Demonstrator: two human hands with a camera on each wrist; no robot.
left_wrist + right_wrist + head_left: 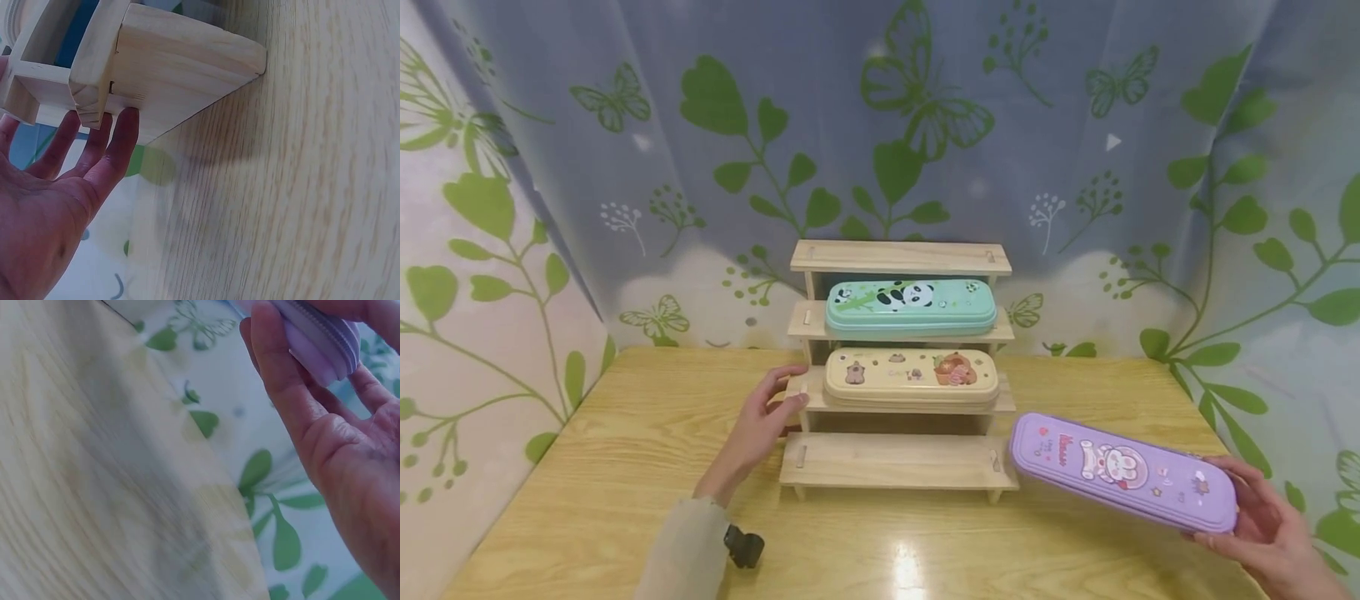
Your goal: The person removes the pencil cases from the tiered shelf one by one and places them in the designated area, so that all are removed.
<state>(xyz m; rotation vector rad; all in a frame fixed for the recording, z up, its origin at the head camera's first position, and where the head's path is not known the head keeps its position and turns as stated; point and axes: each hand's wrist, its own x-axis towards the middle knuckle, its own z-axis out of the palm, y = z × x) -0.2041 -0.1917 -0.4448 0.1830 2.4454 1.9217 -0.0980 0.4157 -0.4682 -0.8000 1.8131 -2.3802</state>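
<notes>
My right hand point(1273, 525) grips the right end of a purple zippered pencil case point(1120, 475) with a bunny design. The case is held tilted to the right of a stepped wooden shelf point(895, 460), its left end close to the bottom step. In the right wrist view, fingers and thumb wrap the zippered end of the case point(325, 344). My left hand point(767, 425) holds the left end of the shelf's second step from the bottom. Its fingertips reach behind the wood point(181, 62) in the left wrist view.
A cream pencil case point(910, 377) lies on the second step, and a mint panda pencil case point(913, 307) on the third. The shelf stands on a wood-grain table point(662, 417). Leaf-patterned curtains point(820, 100) enclose the back and sides.
</notes>
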